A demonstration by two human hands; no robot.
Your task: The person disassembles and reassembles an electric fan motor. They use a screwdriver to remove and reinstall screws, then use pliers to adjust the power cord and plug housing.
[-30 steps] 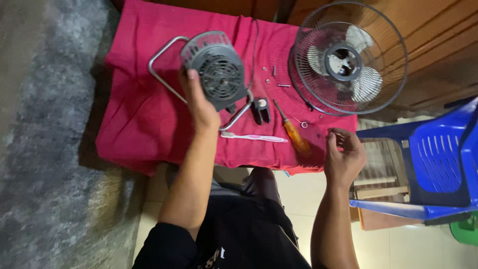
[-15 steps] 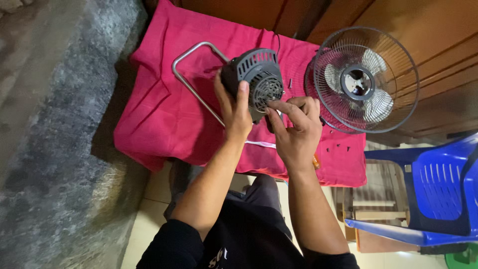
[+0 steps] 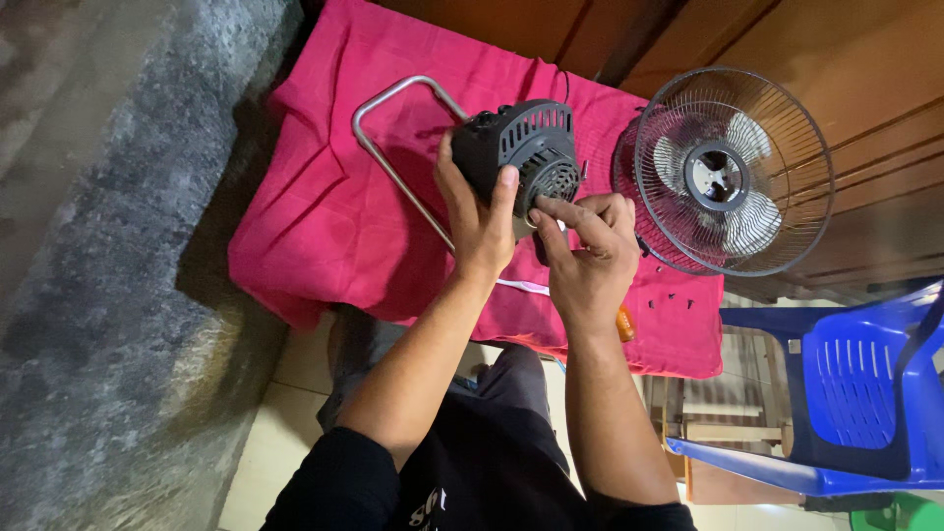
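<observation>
Here, above the red-draped table [image 3: 324,226], the left hand [image 3: 479,221] clenched the motor housing [image 3: 521,147], seemingly stiff, fairly heavy and best held round its body, while the right hand's [image 3: 590,261] fingers [image 3: 556,208] pinched something small at its grille, beside the fan cage [image 3: 733,172].

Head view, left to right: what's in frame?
Grey carpet → pink cloth → bent metal tube → left hand gripping the dark motor housing → right hand at its vent → caged fan head → blue plastic chair.
</observation>
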